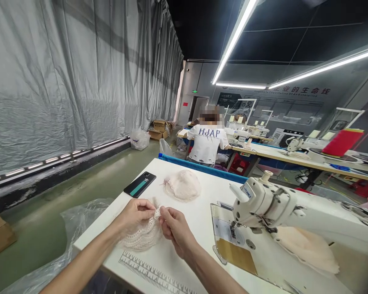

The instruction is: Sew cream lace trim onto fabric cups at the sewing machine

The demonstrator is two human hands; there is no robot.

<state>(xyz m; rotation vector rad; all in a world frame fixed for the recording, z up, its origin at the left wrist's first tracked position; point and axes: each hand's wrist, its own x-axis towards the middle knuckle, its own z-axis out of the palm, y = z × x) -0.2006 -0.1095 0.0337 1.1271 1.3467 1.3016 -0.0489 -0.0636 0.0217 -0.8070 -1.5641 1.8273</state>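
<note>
A pale pink lace trim (141, 234) with small eyelets lies bunched on the white table, and its upper edge is lifted between my two hands. My left hand (139, 212) pinches that edge from the left. Close beside it, my right hand (174, 228) pinches the same piece, its other fingers curled in. Just beyond my hands sits a gathered pale pink piece of fabric (184, 185). A ruler scale (153, 273) runs along the table in front of the lace.
A phone (140, 184) rests near the table's left edge. On the right stands a white sewing machine (263, 204), with peach fabric (308, 247) under its arm. Ahead, a person in a white shirt (207, 143) sits at another table. Plastic sheeting (82, 222) hangs by the left edge.
</note>
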